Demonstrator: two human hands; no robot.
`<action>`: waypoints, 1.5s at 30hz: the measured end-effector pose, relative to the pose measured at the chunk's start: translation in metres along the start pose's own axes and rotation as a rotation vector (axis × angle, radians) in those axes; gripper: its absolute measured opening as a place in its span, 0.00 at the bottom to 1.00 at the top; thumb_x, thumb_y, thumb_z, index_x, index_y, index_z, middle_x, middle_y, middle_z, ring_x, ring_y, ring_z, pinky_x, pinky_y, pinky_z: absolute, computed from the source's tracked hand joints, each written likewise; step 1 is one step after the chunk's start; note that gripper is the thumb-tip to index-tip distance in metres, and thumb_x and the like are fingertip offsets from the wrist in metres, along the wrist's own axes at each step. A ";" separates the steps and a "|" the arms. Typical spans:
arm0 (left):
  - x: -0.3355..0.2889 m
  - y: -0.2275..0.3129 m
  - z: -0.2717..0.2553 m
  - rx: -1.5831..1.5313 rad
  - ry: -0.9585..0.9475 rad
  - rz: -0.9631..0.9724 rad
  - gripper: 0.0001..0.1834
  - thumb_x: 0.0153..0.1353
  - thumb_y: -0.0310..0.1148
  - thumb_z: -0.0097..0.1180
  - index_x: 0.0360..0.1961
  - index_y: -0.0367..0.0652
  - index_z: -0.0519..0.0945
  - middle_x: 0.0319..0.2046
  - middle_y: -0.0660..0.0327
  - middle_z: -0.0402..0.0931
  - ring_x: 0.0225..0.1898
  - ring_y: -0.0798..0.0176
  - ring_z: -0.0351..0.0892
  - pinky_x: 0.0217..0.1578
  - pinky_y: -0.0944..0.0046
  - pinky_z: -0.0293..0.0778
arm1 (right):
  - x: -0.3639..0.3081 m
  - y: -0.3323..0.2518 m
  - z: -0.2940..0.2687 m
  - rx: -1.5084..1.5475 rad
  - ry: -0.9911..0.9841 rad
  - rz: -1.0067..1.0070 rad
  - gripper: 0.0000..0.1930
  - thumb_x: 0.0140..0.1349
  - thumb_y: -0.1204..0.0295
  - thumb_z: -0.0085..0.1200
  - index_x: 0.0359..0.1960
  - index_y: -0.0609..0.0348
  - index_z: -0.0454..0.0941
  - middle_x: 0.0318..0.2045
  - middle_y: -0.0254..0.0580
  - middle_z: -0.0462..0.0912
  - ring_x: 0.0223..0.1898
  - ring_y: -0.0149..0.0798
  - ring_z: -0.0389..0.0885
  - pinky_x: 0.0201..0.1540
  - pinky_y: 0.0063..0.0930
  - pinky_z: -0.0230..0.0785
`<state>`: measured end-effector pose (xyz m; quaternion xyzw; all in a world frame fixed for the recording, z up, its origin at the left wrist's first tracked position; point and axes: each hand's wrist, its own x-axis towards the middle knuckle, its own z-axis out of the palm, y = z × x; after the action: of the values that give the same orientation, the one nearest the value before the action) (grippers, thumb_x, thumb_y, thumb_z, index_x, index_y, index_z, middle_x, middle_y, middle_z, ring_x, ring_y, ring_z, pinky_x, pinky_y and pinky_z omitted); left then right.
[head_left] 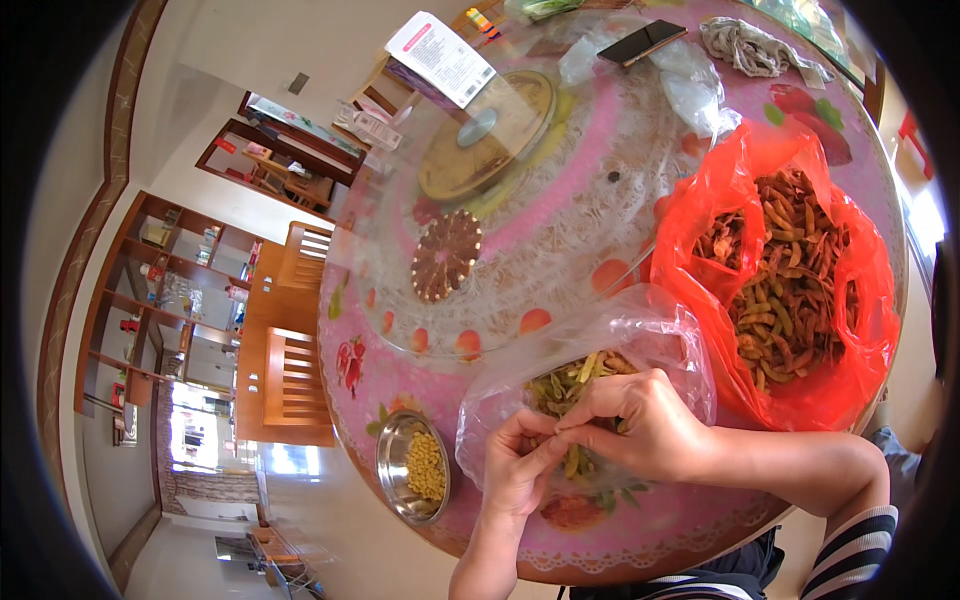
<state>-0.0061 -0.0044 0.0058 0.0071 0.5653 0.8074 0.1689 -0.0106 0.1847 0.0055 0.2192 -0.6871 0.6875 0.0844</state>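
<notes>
My left hand (515,470) and my right hand (650,425) meet fingertip to fingertip, both pinched closed. Whatever lies between the fingers is too small and hidden to make out. Beneath them spreads a clear plastic bag (482,408) with greenish-yellow bean pods (598,366) in it, partly covered by my hands. Left of my left hand, a steel bowl (391,480) holds shelled yellow beans (426,466). A red plastic bag (708,350), its mouth spread, stands beyond my right forearm, full of brown and green pods (785,318).
The round table (350,290) has a patterned pink cover under a glass turntable (560,215). On it are a brown round mat (446,256), a white box (440,58), a phone (642,43) and a crumpled cloth (752,48). Wooden chairs (292,378) stand left.
</notes>
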 end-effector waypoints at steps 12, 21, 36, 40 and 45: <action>-0.005 -0.002 0.002 0.165 0.110 0.149 0.07 0.53 0.21 0.64 0.34 0.36 0.81 0.23 0.68 0.75 0.19 0.80 0.65 0.20 0.80 0.59 | 0.001 -0.007 -0.001 0.021 0.022 0.149 0.05 0.51 0.79 0.61 0.30 0.63 0.82 0.26 0.41 0.83 0.28 0.36 0.82 0.34 0.26 0.74; -0.003 0.003 0.002 0.023 0.090 0.070 0.05 0.61 0.26 0.56 0.39 0.38 0.78 0.31 0.61 0.79 0.19 0.75 0.67 0.19 0.77 0.61 | 0.004 -0.009 -0.001 0.302 0.036 0.371 0.04 0.53 0.80 0.58 0.30 0.66 0.79 0.24 0.37 0.82 0.28 0.24 0.79 0.33 0.20 0.74; 0.002 0.010 -0.003 -0.034 0.089 -0.036 0.06 0.63 0.26 0.51 0.40 0.39 0.74 0.38 0.59 0.77 0.37 0.73 0.74 0.38 0.77 0.72 | -0.001 -0.001 0.004 0.034 0.071 0.065 0.06 0.47 0.83 0.58 0.29 0.64 0.78 0.23 0.42 0.80 0.25 0.35 0.82 0.29 0.24 0.74; 0.004 0.004 -0.006 -0.046 0.072 -0.132 0.07 0.62 0.23 0.52 0.42 0.40 0.74 0.39 0.60 0.76 0.38 0.73 0.74 0.39 0.76 0.73 | -0.004 0.001 0.008 -0.128 0.056 -0.080 0.08 0.44 0.83 0.59 0.28 0.60 0.77 0.26 0.42 0.79 0.25 0.41 0.80 0.27 0.28 0.73; 0.003 0.002 -0.006 -0.030 0.047 -0.132 0.07 0.62 0.24 0.53 0.42 0.39 0.73 0.38 0.61 0.76 0.35 0.74 0.73 0.34 0.80 0.69 | -0.005 -0.001 0.010 -0.206 0.062 -0.134 0.10 0.43 0.84 0.60 0.29 0.59 0.79 0.27 0.42 0.80 0.26 0.41 0.81 0.27 0.28 0.74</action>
<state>-0.0111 -0.0097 0.0052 -0.0518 0.5564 0.8027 0.2084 -0.0038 0.1759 0.0034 0.2335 -0.7350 0.6126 0.1733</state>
